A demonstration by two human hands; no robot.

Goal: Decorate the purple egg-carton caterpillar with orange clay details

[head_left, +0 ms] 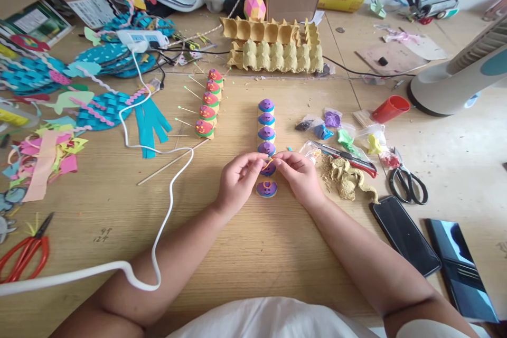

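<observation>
A thin orange clay strand is stretched between the fingertips of my two hands. My left hand pinches one end and my right hand pinches the other. Beneath the strand runs a row of egg-carton cups topped with purple clay, each with a small smiling face and a blue rim. The nearest purple cup carries an orange heart-shaped outline on top. My fingertips partly cover the cup just behind it.
Left of centre stands a red-and-green caterpillar row with thin sticks. Bagged clay, a utility knife, scissors and a phone lie on the right. A white cable crosses the left side; egg cartons sit behind.
</observation>
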